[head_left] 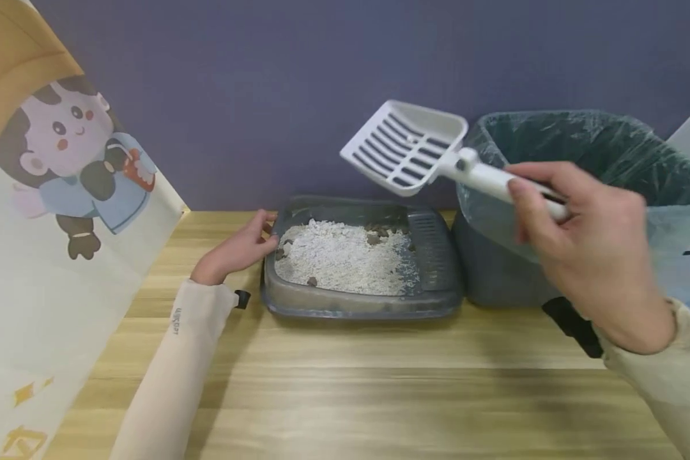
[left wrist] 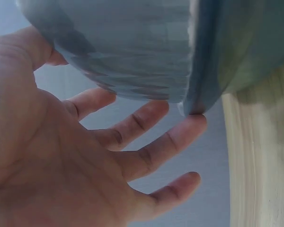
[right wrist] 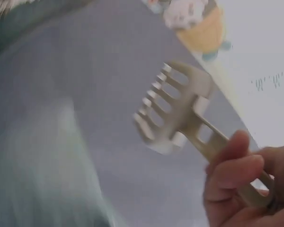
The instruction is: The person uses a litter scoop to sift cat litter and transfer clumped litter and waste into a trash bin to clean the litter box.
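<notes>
Right hand (head_left: 586, 249) grips the slotted scoop (head_left: 405, 147), empty, raised beside the lined bin (head_left: 581, 147). Left hand (head_left: 238, 249), fingers relaxed, steadies the litter tray (head_left: 351, 306). Best to dip under the dark clumps (head_left: 379, 233), then sift gently.

The right hand (head_left: 586, 249) is smearing with motion in the head view, and its fingers are covering the rear of the scoop's (head_left: 405, 148) handle. The right wrist view is blurring throughout. The bin (head_left: 581, 191) is running off the right edge. The tray's (left wrist: 132, 52) contents are hiding in the left wrist view.
</notes>
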Tool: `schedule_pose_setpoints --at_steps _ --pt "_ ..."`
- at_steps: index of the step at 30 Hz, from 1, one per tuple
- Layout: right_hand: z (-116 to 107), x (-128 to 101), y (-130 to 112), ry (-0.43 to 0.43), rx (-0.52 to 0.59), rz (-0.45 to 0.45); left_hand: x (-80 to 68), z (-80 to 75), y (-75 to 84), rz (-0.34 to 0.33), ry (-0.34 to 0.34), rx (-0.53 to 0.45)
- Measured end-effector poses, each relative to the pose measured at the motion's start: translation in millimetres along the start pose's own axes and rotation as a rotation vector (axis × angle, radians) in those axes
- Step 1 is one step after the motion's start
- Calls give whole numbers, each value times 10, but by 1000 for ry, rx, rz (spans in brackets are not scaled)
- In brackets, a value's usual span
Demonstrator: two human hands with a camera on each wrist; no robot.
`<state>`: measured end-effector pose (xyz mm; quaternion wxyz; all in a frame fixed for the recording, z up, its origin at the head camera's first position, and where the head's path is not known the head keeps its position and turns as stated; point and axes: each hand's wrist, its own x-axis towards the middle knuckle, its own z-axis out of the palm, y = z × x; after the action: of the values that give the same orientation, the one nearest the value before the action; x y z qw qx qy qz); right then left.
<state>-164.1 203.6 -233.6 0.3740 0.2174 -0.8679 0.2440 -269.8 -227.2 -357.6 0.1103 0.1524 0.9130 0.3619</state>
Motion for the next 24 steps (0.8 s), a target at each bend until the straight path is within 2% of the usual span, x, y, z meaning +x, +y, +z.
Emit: schedule_pose_setpoints --at_steps 2,5,8,13,24 --pt "145 18 -143 -150 -3 -18 24 9 18 3 -2 -3" --pt "373 56 -236 -388 -7 9 34 11 35 9 -10 -7" --pt "594 72 -234 -556 -29 -2 25 6 30 27 5 -6" --pt "830 59 -173 -628 -74 -61 52 20 7 73 28 10" --pt "1272 120 103 -722 -71 2 44 8 5 69 41 40"
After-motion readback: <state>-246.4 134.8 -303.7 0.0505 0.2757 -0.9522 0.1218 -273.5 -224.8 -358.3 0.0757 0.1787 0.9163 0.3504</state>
